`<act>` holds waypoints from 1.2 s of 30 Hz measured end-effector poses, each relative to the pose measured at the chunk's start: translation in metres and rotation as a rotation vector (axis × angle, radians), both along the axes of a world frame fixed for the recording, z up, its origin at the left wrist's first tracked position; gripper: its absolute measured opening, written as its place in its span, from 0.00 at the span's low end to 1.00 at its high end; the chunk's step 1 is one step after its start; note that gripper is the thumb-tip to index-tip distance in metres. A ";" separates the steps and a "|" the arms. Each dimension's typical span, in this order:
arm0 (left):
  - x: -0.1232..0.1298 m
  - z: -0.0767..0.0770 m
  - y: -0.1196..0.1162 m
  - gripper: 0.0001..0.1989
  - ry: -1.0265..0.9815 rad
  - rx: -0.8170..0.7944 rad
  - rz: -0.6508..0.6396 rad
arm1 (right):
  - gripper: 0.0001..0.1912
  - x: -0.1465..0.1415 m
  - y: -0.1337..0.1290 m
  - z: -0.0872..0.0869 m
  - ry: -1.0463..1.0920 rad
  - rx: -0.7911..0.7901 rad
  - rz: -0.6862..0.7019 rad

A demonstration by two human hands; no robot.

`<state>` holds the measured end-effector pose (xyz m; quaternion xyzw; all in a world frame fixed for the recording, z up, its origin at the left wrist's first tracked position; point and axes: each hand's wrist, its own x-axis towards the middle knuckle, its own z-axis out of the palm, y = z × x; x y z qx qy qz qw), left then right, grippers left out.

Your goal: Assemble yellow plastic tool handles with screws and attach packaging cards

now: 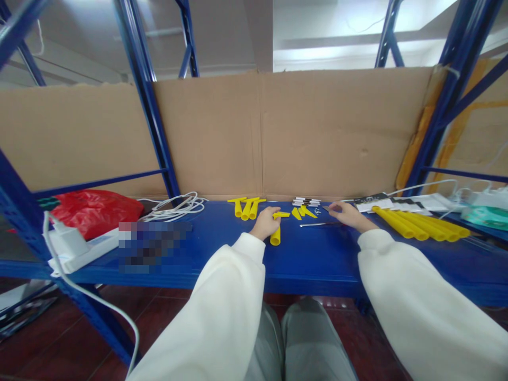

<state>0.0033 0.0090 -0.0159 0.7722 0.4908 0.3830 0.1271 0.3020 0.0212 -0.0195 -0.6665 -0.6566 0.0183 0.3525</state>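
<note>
L grip (266, 223) on yellow tube (275, 236), at upper end.

a workshop-like workbench area: blue metal shelving (154, 121), cardboard panels (333, 132), a power strip (93, 248) and small yellow parts (246, 209).

From my end, I see a glossy solid-blue metal shelf (222, 254), plain tan cardboard panels (210, 137), bright yellow hollow plastic tubes (400, 224), a crinkled red plastic bag (95, 211), and off-white knit sleeves (228, 296); the floor tiles (159, 323) look dark red.
</note>
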 end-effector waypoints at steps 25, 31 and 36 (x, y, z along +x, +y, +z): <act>0.005 0.000 -0.010 0.20 -0.007 0.019 0.097 | 0.28 -0.055 0.084 0.024 -0.067 -0.281 -0.430; 0.005 0.002 -0.014 0.21 0.011 0.031 0.102 | 0.29 -0.062 0.079 0.028 -0.085 -0.303 -0.433; 0.006 0.002 -0.013 0.21 0.006 0.031 0.110 | 0.24 -0.060 0.077 0.027 -0.081 -0.272 -0.430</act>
